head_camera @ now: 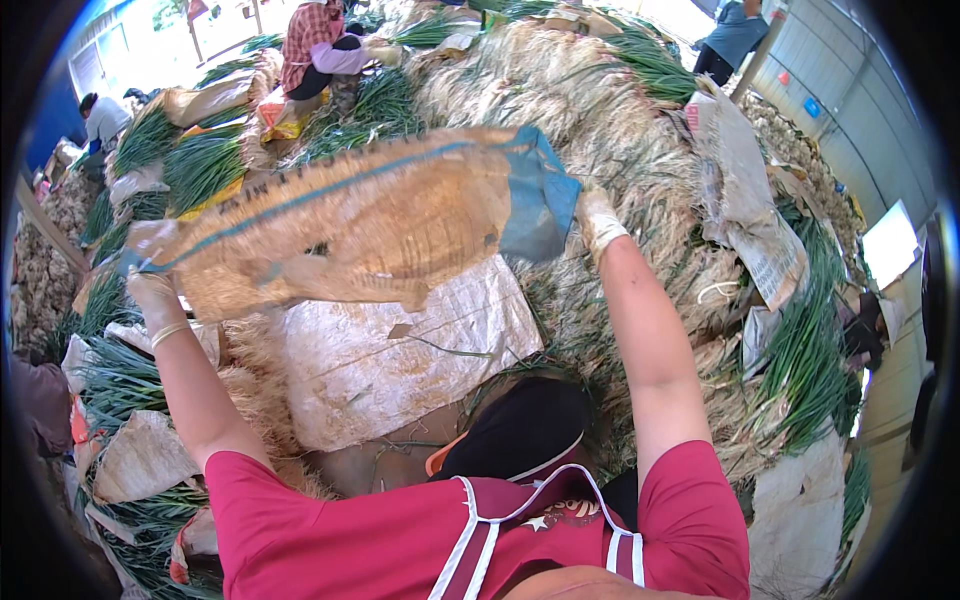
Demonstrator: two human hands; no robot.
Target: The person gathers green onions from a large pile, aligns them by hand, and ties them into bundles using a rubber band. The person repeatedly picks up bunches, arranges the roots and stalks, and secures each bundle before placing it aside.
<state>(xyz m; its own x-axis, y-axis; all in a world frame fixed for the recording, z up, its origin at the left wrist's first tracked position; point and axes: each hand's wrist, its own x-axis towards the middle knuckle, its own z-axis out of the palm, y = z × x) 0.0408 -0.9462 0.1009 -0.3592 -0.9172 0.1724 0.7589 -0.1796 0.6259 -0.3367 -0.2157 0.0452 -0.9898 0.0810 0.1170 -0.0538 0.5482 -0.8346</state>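
A worn tan woven sack [360, 225] with blue trim and printed writing is stretched in the air between my two gloved hands. My left hand [155, 296] grips its near left corner. At the blue right end, my right hand [598, 217] holds the other corner. Below the sack, a dirty white woven sheet [420, 360] lies flat on the ground, partly covered from sight by it. A small brown scrap [400, 331] and a loose green leaf [450, 349] rest on that sheet. The sack's surface is blurred.
A large heap of spring onions [645, 150], pale roots outward, rises ahead and to the right. Bundles of green onions [124, 379] and sacking [142, 457] lie at left. A person [315, 52] crouches beyond the sack; another person [731, 41] is at far right.
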